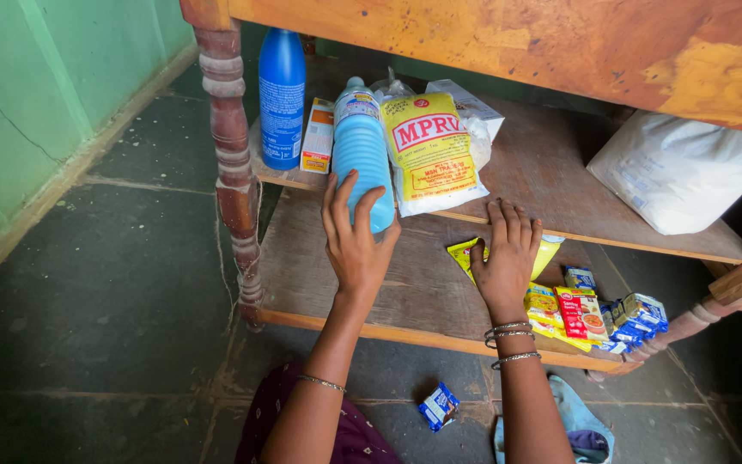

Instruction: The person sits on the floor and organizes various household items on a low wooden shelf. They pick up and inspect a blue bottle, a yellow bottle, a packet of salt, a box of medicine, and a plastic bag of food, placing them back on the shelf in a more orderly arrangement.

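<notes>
Nearest the camera, a small blue packet (438, 406) lies on the dark stone floor (113, 309) between the person's two forearms, just in front of the lower shelf (422, 283) of a wooden table (560, 43). Farther up, the left hand (355, 234) wraps its fingers around the lower end of a light blue plastic bottle (361, 146), which leans back against the upper shelf (551, 172); the grip is closed on the bottle. The right hand (507, 258) lies flat and open, fingers spread, palm down on a yellow packet (547, 252) at the step between the two shelves; it grips nothing. Just right of that hand sits a heap of small sachets (594, 318) in yellow, red and blue. On the upper shelf stand a tall dark blue bottle (282, 94) and a small orange box (318, 136), with a yellow and white bag (431, 150) just beside the held bottle. A white sack (680, 172) rests far right.
</notes>
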